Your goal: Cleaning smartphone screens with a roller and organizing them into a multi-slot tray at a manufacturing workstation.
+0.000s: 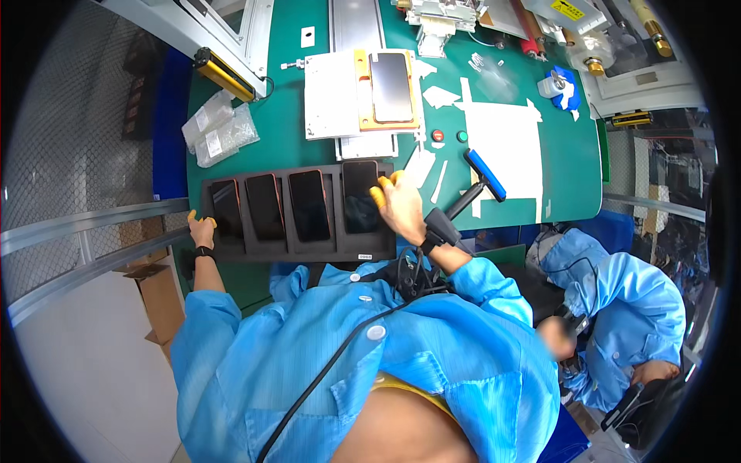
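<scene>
A dark grey tray lies along the near edge of the green bench, with several black-screened smartphones in its compartments. My left hand pinches the tray's left wall between fingers in yellow finger cots. At the opposite end, my right hand is closed over the tray's right wall, its yellow-tipped fingers next to the rightmost smartphone. That phone's upper end reaches the tray's far rim. Beyond the tray, another smartphone rests in an orange-edged holder on a white fixture plate.
A blue lint roller with a black handle lies right of my right hand. Bubble-wrap bags are at the left. Red and green buttons stand beyond the roller. A co-worker in blue sits close at my right.
</scene>
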`<state>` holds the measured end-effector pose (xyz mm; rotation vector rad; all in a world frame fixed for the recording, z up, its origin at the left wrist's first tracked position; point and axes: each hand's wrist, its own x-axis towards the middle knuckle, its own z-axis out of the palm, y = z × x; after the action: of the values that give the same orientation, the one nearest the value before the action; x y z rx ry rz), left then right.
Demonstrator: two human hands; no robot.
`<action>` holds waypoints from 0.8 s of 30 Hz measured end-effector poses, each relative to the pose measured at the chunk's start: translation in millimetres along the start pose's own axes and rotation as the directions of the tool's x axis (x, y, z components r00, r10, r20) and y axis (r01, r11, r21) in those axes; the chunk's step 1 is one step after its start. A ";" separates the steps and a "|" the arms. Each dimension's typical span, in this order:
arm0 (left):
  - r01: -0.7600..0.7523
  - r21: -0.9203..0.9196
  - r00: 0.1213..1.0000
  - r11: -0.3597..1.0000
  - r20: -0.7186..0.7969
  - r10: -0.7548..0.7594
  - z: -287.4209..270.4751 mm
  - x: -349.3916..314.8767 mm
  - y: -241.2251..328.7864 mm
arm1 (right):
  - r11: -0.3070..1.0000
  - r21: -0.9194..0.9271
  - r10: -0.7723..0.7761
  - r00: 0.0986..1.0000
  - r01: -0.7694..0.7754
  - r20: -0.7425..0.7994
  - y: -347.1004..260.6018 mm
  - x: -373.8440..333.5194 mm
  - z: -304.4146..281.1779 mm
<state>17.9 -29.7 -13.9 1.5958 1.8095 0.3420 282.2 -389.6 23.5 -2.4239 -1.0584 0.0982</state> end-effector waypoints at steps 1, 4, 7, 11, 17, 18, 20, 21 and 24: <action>0.001 -0.003 1.000 1.000 -0.009 -0.001 7.6 3.2 -1.6 | 0.999 -0.041 0.014 1.000 -0.015 -0.019 -6.9 0.6 2.3; -0.234 0.493 0.924 0.838 -0.157 0.350 31.9 -38.5 64.9 | 0.995 -0.055 0.091 0.991 -0.086 0.097 -7.7 -5.1 7.9; -0.726 0.132 0.677 0.675 -0.033 0.735 86.3 -87.5 138.3 | 0.978 0.194 0.064 0.995 -0.077 0.070 1.3 -6.2 15.4; -0.950 -0.146 0.290 0.277 -0.077 0.954 176.9 -147.7 219.4 | 0.792 0.500 0.183 0.918 -0.350 0.352 -3.3 1.1 -17.8; -0.751 0.272 0.637 0.602 0.056 0.769 250.9 -200.0 263.2 | 0.655 0.713 0.309 0.950 -0.250 0.049 38.9 19.5 -74.9; -0.730 0.132 0.682 0.671 0.205 0.701 247.6 -197.9 267.6 | 0.657 0.704 0.347 0.937 -0.268 0.033 50.0 28.0 -78.0; -0.584 -0.171 0.715 0.794 0.356 0.602 236.2 -191.4 274.9 | 0.693 0.695 0.381 0.916 -0.192 -0.127 72.1 58.4 -64.6; -0.398 -0.324 0.737 0.858 0.444 0.510 241.4 -180.8 269.8 | 0.713 0.676 0.378 0.914 -0.185 -0.148 79.1 80.4 -53.0; 0.055 -0.779 0.717 0.624 0.466 0.518 183.9 -212.5 273.3 | 0.860 0.478 0.341 0.897 -0.177 -0.280 58.5 135.3 -50.0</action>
<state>346.7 -218.1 86.3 1.1134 0.6929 0.4976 428.5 -348.3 57.4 -2.0459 -0.4688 -0.0122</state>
